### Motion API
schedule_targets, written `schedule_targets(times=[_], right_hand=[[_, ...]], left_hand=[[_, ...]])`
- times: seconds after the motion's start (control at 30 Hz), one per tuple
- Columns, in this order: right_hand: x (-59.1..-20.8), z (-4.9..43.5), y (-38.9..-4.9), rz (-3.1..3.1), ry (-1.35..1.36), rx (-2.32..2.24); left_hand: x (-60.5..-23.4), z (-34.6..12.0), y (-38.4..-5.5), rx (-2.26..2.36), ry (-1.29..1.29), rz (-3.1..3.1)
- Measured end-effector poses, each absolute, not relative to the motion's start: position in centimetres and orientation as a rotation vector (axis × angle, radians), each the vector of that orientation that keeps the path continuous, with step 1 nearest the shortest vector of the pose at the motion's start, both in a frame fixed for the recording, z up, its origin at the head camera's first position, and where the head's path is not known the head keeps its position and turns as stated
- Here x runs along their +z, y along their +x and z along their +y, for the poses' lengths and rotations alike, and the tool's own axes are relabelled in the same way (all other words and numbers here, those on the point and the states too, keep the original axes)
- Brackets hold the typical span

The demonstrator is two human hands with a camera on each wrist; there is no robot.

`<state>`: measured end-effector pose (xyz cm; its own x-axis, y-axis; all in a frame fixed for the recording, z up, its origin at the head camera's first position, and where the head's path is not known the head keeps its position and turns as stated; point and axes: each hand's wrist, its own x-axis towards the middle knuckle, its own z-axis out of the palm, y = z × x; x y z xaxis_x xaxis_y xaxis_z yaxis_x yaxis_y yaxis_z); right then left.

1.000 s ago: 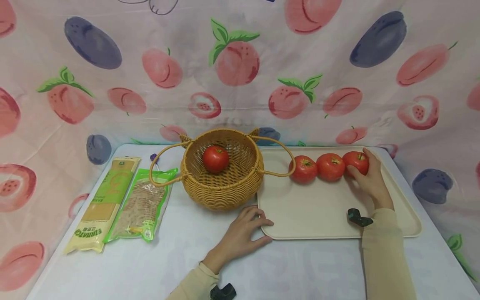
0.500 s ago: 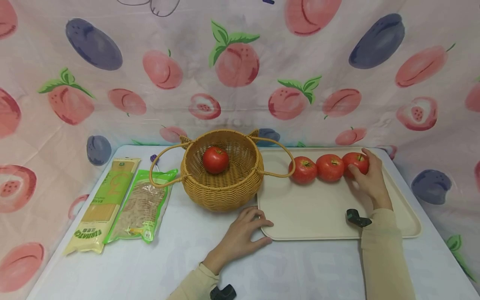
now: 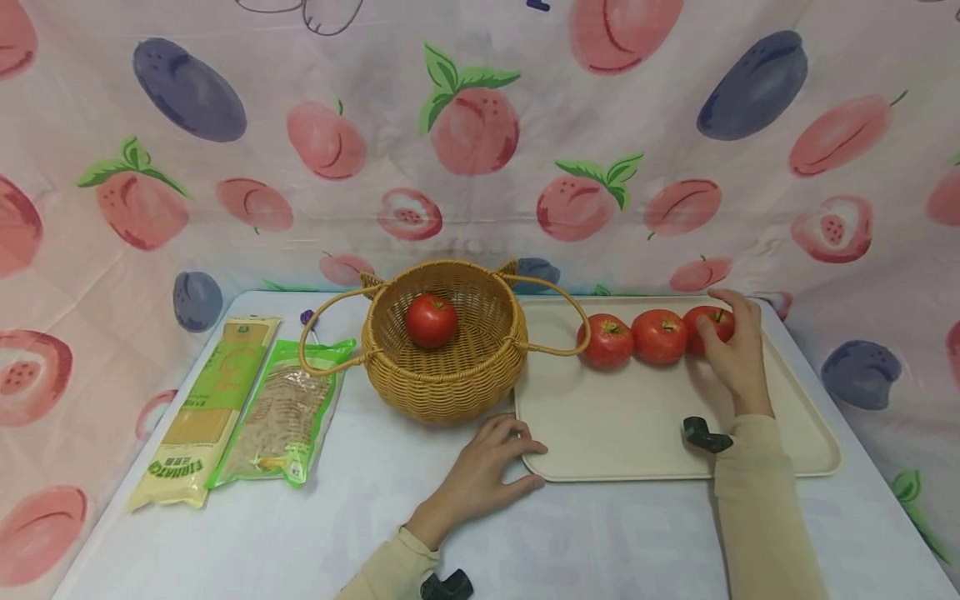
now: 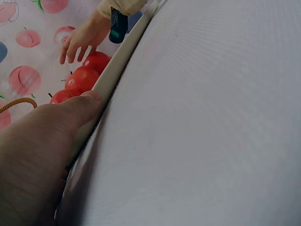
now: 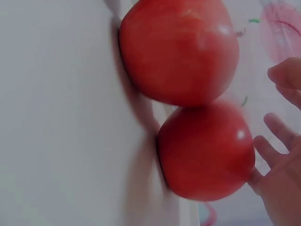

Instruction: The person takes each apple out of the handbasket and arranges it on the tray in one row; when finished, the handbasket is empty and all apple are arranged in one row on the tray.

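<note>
Right hand [image 3: 731,350] cupped around, apparently gripping, the rightmost tomato [image 3: 711,323] of three in a row at the tray's [image 3: 637,433] far edge, while the left hand [image 3: 487,471], fingers relaxed, rests on the near-left tray corner, steadying it beside the basket [image 3: 442,350].

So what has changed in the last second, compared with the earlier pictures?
Very little. The right hand has slid slightly toward the far side of the tray, its fingers now reaching over the top of the rightmost tomato. The left hand stays on the tray's near corner. The basket and other tomatoes have not moved.
</note>
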<state>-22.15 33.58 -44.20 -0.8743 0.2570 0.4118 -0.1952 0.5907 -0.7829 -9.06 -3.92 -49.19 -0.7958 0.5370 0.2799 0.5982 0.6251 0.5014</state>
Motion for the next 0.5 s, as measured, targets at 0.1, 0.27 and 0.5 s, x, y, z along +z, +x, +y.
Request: schedule_targets(times=[0.1, 0.27, 0.5], right_hand=[[-43.9, 33.0, -22.3, -2.27, 0.016, 1.23], [-42.7, 31.3, -22.0, -2.233, 0.082, 1.265], [-40.0, 28.1, -20.6, -2.282, 0.213, 1.33]], left_hand=[[-49.2, -3.9, -9.0, -0.9, -0.958, -2.746], [-49.1, -3.9, -9.0, -0.915, -0.951, -2.768], [-49.1, -3.9, -9.0, -0.937, -0.946, -2.765]])
